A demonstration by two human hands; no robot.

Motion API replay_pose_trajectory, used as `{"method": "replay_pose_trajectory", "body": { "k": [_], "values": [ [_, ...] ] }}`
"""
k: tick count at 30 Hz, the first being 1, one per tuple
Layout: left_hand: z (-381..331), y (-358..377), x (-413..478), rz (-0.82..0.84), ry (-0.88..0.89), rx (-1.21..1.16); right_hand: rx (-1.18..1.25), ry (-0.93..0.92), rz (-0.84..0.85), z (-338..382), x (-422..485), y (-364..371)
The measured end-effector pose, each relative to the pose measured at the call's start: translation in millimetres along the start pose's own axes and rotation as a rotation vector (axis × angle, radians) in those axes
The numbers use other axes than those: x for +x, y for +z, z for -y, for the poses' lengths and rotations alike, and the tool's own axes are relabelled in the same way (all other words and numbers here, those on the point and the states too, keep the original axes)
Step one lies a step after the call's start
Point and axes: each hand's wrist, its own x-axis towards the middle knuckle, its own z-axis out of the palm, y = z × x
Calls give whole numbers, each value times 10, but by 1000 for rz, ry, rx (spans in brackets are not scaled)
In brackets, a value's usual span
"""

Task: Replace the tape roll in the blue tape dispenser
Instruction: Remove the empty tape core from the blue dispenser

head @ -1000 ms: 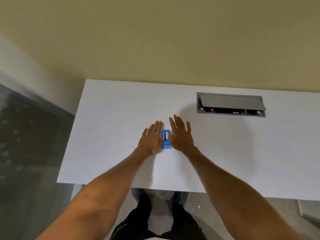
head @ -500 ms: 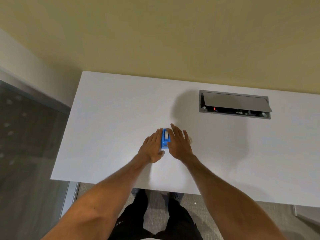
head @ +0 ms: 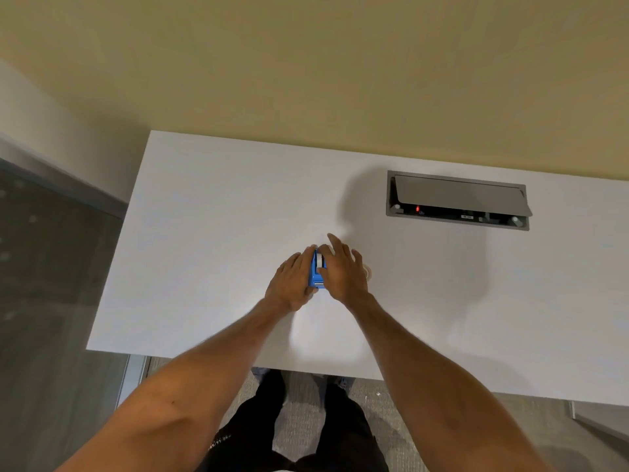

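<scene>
Near the middle of the frame, the blue tape dispenser (head: pixel 316 271) stands on the white surface (head: pixel 218 212), pressed between both hands. The left hand (head: pixel 293 280) cups its left side; the right hand (head: pixel 343 269) grasps its right side, fingers over the white tape roll (head: pixel 319 261). A grey cable box (head: pixel 457 199) sits recessed at upper right.

Both hands, flat beside the blue tape dispenser (head: pixel 316 271) a second ago, have closed in. The left hand (head: pixel 292 281) now presses its side, and the right hand (head: pixel 341 272) covers its top.
</scene>
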Motion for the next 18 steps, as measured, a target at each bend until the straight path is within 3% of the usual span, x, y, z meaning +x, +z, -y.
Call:
{"method": "replay_pose_trajectory", "body": {
  "k": [18],
  "values": [
    [29,-37,45,18,1,-67,47,3,-91,18,40,-73]
  ]
}}
